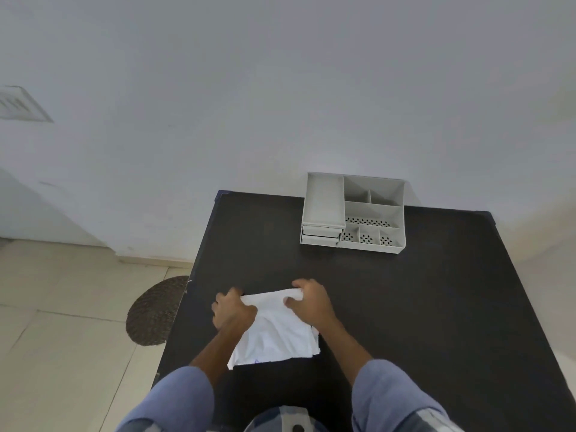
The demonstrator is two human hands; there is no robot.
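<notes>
1. A folded white cloth (276, 330) lies near the front of a dark table (405, 307).
2. The left hand (233, 310) grips the cloth's far left corner.
3. The right hand (308, 299) pinches its far edge, fingers curled over.
4. A grey organiser tray (353, 213) sits at the table's far edge, well apart.

We see bare table (436, 307) right of our hands; only the grey organizer (353, 213) at the far edge blocks passage.

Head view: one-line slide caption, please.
Left hand and right hand grip the far edge of a white cloth on a dark table.
</notes>
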